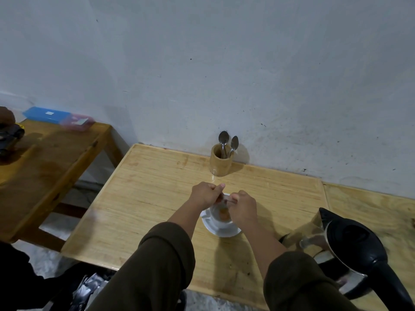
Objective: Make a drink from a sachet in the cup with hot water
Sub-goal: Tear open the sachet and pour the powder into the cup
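A white cup (221,218) stands on a white saucer (224,232) in the middle of the light wooden table (146,198). Brown powder lies in the bottom of the cup. Just above its rim, my left hand (205,194) and my right hand (243,207) each pinch one end of a small sachet (225,200), which is mostly hidden by the fingers. A black and steel electric kettle (350,250) stands to the right of the cup, its handle toward me.
A wooden holder (221,161) with two metal spoons (228,142) stands at the wall behind the cup. A darker wooden table (45,164) on the left carries a blue box (46,113) and a pink box (77,122). Crumpled wrappers (89,288) lie on the floor below.
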A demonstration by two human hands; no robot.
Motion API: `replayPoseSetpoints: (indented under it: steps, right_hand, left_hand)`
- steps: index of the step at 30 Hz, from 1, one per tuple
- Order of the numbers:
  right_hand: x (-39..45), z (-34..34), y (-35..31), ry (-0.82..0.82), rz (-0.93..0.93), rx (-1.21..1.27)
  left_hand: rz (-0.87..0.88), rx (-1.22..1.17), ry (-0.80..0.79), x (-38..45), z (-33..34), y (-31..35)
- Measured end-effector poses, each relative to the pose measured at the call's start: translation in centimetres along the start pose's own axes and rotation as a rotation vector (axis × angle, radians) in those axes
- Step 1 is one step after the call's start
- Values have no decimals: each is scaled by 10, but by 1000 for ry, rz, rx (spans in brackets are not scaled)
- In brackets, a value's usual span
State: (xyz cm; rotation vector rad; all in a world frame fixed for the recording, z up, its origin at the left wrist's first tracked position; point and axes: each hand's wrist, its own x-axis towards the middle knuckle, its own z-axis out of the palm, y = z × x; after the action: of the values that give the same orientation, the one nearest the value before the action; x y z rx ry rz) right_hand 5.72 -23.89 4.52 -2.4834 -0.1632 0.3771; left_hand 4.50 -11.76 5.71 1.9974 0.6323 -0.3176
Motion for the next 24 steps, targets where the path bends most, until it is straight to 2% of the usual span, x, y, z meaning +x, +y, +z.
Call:
replayPoseSetpoints:
  steps: [6,10,13,16,18,20,22,24]
  right_hand:
    - [0,1,3,23,-31,-25]
    - [-5,-2,3,45,-86,-69]
    - [-10,-9,6,78,-116,-94]
    - [-18,-16,-1,179,-97,116]
    - [-24,-20,-12,232,7,370]
    - [-27,-19,-23,218,91,555]
    - [-30,-15,-35,155,110,590]
    - [-33,-4,-43,116,102,523]
  left_hand:
    - [-66,-49,-32,-7,-2,1]
    - [-187,-281,-75,-9,-5,6]
    - [-176,-320,-77,-12,-11,1]
    - [-169,-431,12,-20,-11,-3]
    - [-173,-487,110,-23,-11,-6]
    - [-176,-534,203,-29,-12,-7]
    - [-172,-553,278,-36,-16,-9]
    - [-146,-517,329,-39,-21,-14]
